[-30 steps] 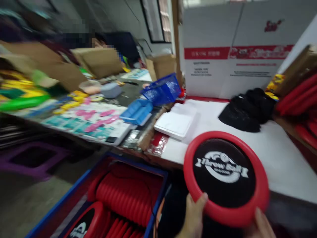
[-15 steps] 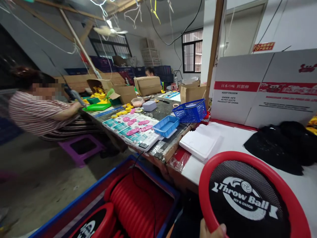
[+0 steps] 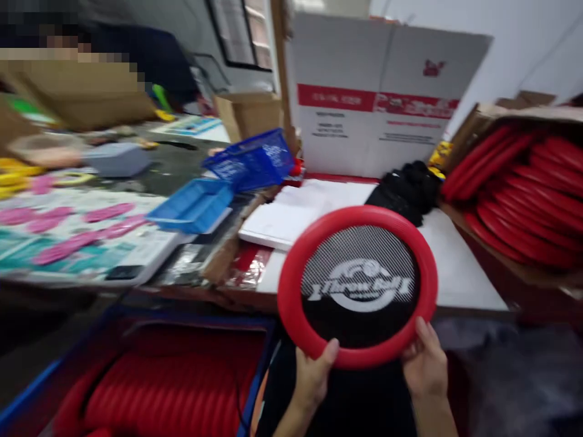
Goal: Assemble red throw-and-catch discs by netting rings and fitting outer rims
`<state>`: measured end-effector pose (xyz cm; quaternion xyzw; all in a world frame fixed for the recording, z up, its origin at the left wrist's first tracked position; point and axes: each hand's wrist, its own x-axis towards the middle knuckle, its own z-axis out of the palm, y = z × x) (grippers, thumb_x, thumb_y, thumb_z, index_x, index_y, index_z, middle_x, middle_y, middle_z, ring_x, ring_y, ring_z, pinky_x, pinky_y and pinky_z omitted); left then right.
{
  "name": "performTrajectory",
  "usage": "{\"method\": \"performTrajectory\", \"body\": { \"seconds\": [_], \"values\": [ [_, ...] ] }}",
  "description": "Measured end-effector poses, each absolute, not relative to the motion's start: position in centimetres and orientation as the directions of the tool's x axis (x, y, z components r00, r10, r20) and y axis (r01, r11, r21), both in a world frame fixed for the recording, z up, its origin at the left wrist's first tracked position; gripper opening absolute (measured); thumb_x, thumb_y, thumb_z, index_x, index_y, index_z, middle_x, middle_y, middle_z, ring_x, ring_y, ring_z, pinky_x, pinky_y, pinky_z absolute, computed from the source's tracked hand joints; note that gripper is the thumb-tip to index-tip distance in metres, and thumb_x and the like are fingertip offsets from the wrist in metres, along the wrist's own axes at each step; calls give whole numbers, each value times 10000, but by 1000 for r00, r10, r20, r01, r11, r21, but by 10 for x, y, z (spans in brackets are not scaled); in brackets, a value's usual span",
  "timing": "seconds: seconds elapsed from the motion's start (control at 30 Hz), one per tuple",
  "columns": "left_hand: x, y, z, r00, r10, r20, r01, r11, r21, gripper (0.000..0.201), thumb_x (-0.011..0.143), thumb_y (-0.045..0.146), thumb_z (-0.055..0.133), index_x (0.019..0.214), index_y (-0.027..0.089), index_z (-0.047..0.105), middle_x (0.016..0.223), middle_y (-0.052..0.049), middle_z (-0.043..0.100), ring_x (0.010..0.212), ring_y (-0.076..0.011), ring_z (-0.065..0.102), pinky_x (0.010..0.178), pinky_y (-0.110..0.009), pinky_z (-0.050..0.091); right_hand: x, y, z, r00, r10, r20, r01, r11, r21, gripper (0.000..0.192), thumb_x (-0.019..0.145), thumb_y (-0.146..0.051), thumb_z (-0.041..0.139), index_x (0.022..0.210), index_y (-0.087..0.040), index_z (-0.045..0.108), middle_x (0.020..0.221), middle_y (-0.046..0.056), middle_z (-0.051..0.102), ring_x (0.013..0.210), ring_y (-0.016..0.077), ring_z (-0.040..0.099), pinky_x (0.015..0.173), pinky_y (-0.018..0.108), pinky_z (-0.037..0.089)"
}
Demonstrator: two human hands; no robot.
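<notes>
A round throw-ball paddle with a red padded rim and black mesh is held up in front of me, its white "Throw Ball" print facing me. My left hand grips the lower left of the rim, thumb on top. On the lower right of the rim, my right hand is closed round the edge, its fingers partly hidden beneath. Behind the paddle lie a stack of white sheets and a heap of black cloth on the table.
To the lower left a blue crate holds a row of red rings. At right, a carton is packed with red rings. A light blue tray, a dark blue basket and pink pieces sit on the left table.
My view has swung to the right. The paddle is now more central in view, and my right hand has come into sight on its rim.
</notes>
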<state>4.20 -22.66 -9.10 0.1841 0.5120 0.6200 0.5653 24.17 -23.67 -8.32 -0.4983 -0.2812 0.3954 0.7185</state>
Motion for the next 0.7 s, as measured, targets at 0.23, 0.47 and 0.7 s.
{"method": "performTrajectory", "body": {
  "seconds": [0.23, 0.47, 0.7],
  "values": [
    [41, -216, -64, -225, 958, -177, -373, 83, 924, 627, 695, 420, 928, 1225, 219, 661, 1137, -58, 747, 1212, -303, 701, 1131, -454, 539, 235, -226, -41, 588, 774, -237, -528, 145, -837, 339, 807, -461, 882, 1008, -217, 759, 815, -19, 762, 592, 103, 650, 501, 205, 516],
    [16, -198, -66, -6, 961, -276, -319, 260, 912, 572, 647, 380, 982, 1115, 188, 715, 1104, -75, 765, 1050, -254, 734, 1057, -396, 572, 286, -209, -38, 597, 800, -66, -387, 216, -896, 417, 819, -445, 878, 1151, -222, 760, 1019, 18, 797, 827, 150, 732, 760, 254, 605],
    [-8, -137, -49, -136, 991, -14, -183, -11, 983, 564, 782, 660, 836, 992, 150, 720, 888, -33, 715, 774, -169, 640, 733, -258, 541, 303, -219, -73, 646, 757, 100, -127, 237, -963, 442, 897, -455, 785, 1273, -225, 745, 1061, 37, 785, 874, 169, 718, 801, 279, 581]
  ]
}}
